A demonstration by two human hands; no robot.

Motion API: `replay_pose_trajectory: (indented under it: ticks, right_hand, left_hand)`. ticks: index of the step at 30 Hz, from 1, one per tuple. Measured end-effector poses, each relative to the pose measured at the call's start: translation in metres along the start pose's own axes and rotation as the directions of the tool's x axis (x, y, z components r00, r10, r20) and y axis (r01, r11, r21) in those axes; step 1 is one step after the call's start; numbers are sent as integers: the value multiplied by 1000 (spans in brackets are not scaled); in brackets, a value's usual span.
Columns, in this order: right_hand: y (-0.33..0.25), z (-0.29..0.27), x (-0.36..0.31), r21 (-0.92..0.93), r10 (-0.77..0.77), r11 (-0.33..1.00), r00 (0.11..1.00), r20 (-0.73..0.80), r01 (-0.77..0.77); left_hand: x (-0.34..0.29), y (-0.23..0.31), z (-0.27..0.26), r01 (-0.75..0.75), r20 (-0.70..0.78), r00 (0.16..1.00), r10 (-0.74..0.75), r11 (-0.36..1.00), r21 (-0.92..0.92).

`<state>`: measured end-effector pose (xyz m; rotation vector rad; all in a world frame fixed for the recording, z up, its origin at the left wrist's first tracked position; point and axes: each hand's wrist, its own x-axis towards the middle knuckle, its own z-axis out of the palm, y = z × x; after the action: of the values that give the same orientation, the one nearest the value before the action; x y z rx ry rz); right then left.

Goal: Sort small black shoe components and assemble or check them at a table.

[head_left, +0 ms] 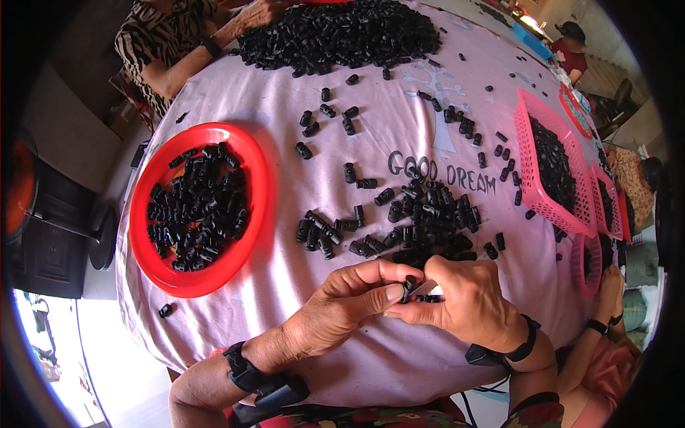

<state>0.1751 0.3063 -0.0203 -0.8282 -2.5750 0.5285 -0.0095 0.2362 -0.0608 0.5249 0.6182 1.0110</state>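
Note:
My left hand [349, 296] pinches a small black plastic part [409, 285] between thumb and forefinger. It is barrel-shaped, like a cord lock. Close against it, my right hand [467, 299] is closed on a thin, pale, blade-like piece [426, 288], mostly hidden by the fingers. The two hands almost meet at the near side of the table. Just beyond them lies a loose heap of black plastic parts [428, 210]. More black bits show under my right fingers.
A red plate [265, 207] of black parts stands at the left. Pink baskets [553, 203] line the right. A large black pile [342, 36] covers the far side of the pink tablecloth [300, 192]. Other people sit around, one sleeve [146, 46] at far left, a hand [610, 292] at right.

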Motion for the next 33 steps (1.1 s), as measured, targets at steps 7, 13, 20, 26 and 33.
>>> replay_pose_trajectory:
  ticks: [7, 13, 20, 26, 33]
  right_hand:
    - [-1, -4, 1, 3, -41, 999, 999, -16, 41]
    - [2, 0, -3, -3, -19, 1000, 999, -43, 19]
    - [4, -3, -3, 45, -22, 999, 999, 34, 21]
    - [0, -4, 0, 47, -27, 999, 999, 38, 25]
    - [-5, -14, 0, 379, 100, 922, 995, -22, -84]
  left_hand:
    - [-1, -2, 0, -23, 7, 1000, 24, 1000, -19]
    - [-1, 1, 3, 21, -29, 999, -22, 999, -25]
    - [-3, 3, 6, 27, -50, 998, -30, 999, -45]
    - [-8, 2, 5, 23, -92, 995, -27, 998, -53]
    - [2, -4, -4, -12, 6, 1000, 13, 987, -160]
